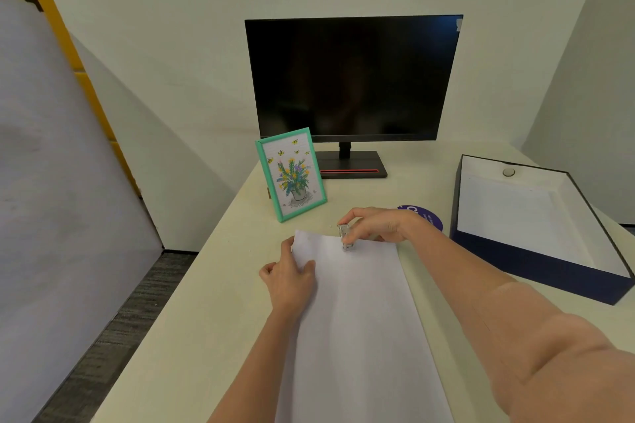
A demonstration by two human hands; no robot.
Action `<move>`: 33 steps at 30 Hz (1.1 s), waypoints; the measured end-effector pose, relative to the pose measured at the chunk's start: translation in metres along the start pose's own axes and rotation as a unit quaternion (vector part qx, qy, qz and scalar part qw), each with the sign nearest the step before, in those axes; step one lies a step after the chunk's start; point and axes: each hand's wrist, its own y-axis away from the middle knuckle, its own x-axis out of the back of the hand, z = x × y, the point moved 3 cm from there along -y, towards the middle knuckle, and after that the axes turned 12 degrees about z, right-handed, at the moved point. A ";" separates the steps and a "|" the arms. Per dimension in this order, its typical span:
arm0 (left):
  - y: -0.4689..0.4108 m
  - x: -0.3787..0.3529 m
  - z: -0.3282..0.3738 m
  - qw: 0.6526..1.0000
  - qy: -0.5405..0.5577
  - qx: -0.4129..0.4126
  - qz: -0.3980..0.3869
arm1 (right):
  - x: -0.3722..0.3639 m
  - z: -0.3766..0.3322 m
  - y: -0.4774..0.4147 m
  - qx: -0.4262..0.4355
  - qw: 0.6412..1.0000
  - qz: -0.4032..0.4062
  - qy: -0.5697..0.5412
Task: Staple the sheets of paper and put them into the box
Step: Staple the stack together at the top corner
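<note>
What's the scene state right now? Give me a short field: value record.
left hand: pinches the far left corner of the sheets of paper
right hand: grips the stapler
stapler: on the far edge of the sheets
sheets of paper: flat on the desk, not yet in the box
box: open, navy outside, to the right of the sheets
background: dark monitor, picture frame, purple disc behind the right hand

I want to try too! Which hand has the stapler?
The right hand grips the stapler on the sheets; the left hand only holds their corner.
</note>
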 end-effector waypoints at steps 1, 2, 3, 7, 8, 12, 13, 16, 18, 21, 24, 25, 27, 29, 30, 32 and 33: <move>0.001 0.001 0.001 1.000 0.001 0.003 -0.001 | 0.000 0.001 0.000 0.001 1.000 -0.003 -0.002; 0.001 0.001 0.001 1.000 0.002 0.007 -0.003 | 0.001 0.002 -0.001 0.002 1.000 0.000 0.001; 0.002 0.002 0.002 1.000 0.003 0.008 -0.004 | 0.001 0.003 -0.001 0.003 1.000 0.006 0.003; 0.003 0.004 0.005 1.000 0.005 0.010 -0.010 | 0.007 0.007 0.001 -0.005 0.999 0.042 0.015; 0.003 0.004 0.005 1.000 0.005 0.012 -0.010 | 0.010 0.008 0.004 -0.007 0.999 0.043 0.015; 0.003 0.006 0.005 1.000 0.000 0.010 -0.011 | 0.026 0.019 0.010 -0.019 0.998 0.058 0.012; 0.004 0.007 0.006 1.000 0.000 0.008 -0.010 | 0.030 0.023 0.012 -0.023 0.998 0.063 0.013; 0.005 0.009 0.008 1.000 -0.008 0.005 -0.010 | 0.039 0.031 0.017 -0.035 0.997 0.065 0.008; 0.005 0.009 0.008 1.000 -0.016 0.004 -0.009 | 0.043 0.035 0.018 -0.039 0.997 0.066 0.009; 0.005 0.008 0.008 1.000 -0.009 0.009 -0.011 | 0.043 0.038 0.018 -0.038 0.997 0.068 0.012; 0.005 0.008 0.007 1.000 -0.001 0.015 -0.015 | 0.043 0.037 0.017 -0.039 0.997 0.068 0.013; 0.006 0.008 0.008 1.000 -0.001 0.016 -0.017 | 0.043 0.036 0.017 -0.040 0.997 0.068 0.013; 0.006 0.009 0.008 1.000 -0.003 0.017 -0.018 | 0.043 0.036 0.017 -0.041 0.997 0.068 0.015; 0.006 0.009 0.009 1.000 -0.010 0.015 -0.018 | 0.044 0.036 0.017 -0.042 0.997 0.070 0.017; 0.006 0.009 0.009 1.000 -0.012 0.012 -0.017 | 0.044 0.037 0.017 -0.042 0.996 0.070 0.018; 0.005 0.008 0.009 1.000 -0.009 0.014 -0.016 | 0.044 0.037 0.017 -0.043 0.996 0.070 0.018; 0.005 0.008 0.008 1.000 -0.007 0.016 -0.017 | 0.044 0.037 0.017 -0.044 0.996 0.070 0.017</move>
